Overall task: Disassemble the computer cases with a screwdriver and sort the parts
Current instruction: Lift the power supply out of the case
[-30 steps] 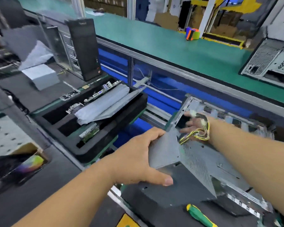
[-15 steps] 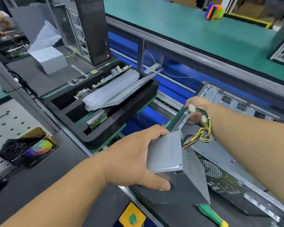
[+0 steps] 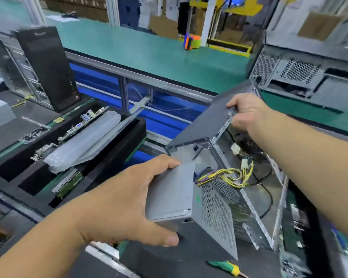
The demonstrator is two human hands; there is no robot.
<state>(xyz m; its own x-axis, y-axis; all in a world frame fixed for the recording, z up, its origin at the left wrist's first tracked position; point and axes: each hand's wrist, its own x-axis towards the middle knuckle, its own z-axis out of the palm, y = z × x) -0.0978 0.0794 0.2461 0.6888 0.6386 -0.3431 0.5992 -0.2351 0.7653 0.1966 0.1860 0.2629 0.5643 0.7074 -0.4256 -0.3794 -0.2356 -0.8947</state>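
My left hand (image 3: 127, 199) grips a grey metal power supply (image 3: 175, 195) with a perforated side, held above the black bench mat. A bundle of yellow and black cables (image 3: 231, 176) runs from it into the open computer case (image 3: 205, 121). That case is tilted up on one edge, its open side facing me. My right hand (image 3: 244, 112) grips the case's upper edge, fingers curled over the rim. A green and yellow screwdriver (image 3: 225, 266) lies on the mat in front of the case.
A black foam tray (image 3: 100, 167) at left holds circuit boards and grey plastic bags. A black tower case (image 3: 46, 67) stands behind it. A green conveyor belt (image 3: 149, 55) runs across the back, with another perforated case (image 3: 309, 77) at far right.
My right hand has let go of the cables and taken the case's upper edge, tipping the case up. The power supply stays in my left hand, its cables trailing into the case.
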